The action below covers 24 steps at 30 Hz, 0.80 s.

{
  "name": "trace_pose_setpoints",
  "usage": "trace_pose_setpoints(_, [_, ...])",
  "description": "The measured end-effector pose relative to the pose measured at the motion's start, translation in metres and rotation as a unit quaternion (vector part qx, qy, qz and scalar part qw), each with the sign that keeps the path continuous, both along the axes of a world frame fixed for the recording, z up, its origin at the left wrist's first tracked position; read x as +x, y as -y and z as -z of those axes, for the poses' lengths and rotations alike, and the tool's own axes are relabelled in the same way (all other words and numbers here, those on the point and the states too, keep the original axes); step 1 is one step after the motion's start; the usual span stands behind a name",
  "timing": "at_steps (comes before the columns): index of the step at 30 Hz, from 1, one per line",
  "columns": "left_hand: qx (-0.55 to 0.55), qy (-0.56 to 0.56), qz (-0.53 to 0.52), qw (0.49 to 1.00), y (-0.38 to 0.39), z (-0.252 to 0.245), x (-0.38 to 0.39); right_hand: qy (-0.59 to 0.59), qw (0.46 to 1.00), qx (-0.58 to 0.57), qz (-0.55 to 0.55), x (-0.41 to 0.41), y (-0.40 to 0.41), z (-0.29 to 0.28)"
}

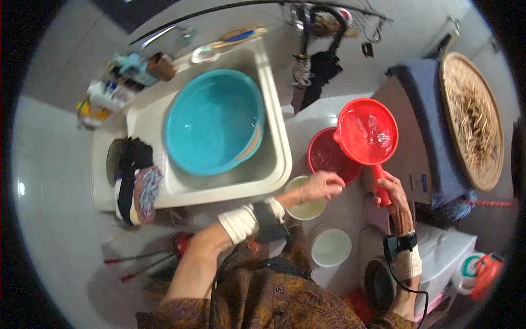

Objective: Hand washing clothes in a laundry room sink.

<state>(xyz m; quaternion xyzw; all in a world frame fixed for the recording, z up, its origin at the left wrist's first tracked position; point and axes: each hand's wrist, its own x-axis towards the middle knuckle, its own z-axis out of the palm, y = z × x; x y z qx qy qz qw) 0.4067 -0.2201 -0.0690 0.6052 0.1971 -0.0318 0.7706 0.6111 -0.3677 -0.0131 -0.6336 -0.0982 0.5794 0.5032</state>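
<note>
My right hand (392,191) is closed around the handle of a red plastic water dipper (367,131), which has water in it. The dipper overlaps the upper right of a darker red bucket (328,154) on the floor. My left hand (322,187) holds nothing, its fingers loosely bent, over the edges of the red bucket and a bucket with yellowish liquid (306,209). A white bucket (331,248) stands nearer my body. A large turquoise basin (215,123) with water sits in the white sink (271,164).
Clothes (139,181) lie on the sink's left part, with bottles (107,94) behind. At right, a woven tray (472,123) of dried stalks leans by a cloth-covered appliance (427,123). A white washing machine (435,246) stands at lower right. An umbrella (320,74) hangs on the wall.
</note>
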Motion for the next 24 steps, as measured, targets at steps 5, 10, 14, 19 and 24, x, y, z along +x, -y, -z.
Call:
trace_pose_setpoints(5, [-0.039, 0.03, -0.181, 0.982, -0.073, -0.068, -0.04, 0.017, 0.999, 0.028, -0.029, -0.039, -0.021, -0.118])
trace_pose_setpoints(10, [-0.114, -0.027, -0.384, 0.916, -0.147, -0.045, -0.15, 0.037, 0.993, 0.03, -0.107, -0.117, -0.102, -0.139])
trace_pose_setpoints(14, [-0.141, -0.021, -0.412, 0.9, -0.194, -0.02, -0.195, -0.01, 0.991, 0.015, -0.129, -0.173, -0.151, -0.123])
trace_pose_setpoints(19, [-0.171, -0.047, -0.469, 0.865, -0.235, -0.003, -0.244, 0.007, 0.984, -0.035, -0.173, -0.228, -0.209, -0.071])
trace_pose_setpoints(24, [-0.155, -0.073, -0.514, 0.841, -0.255, 0.048, -0.277, 0.048, 0.976, -0.052, -0.204, -0.268, -0.255, -0.032])
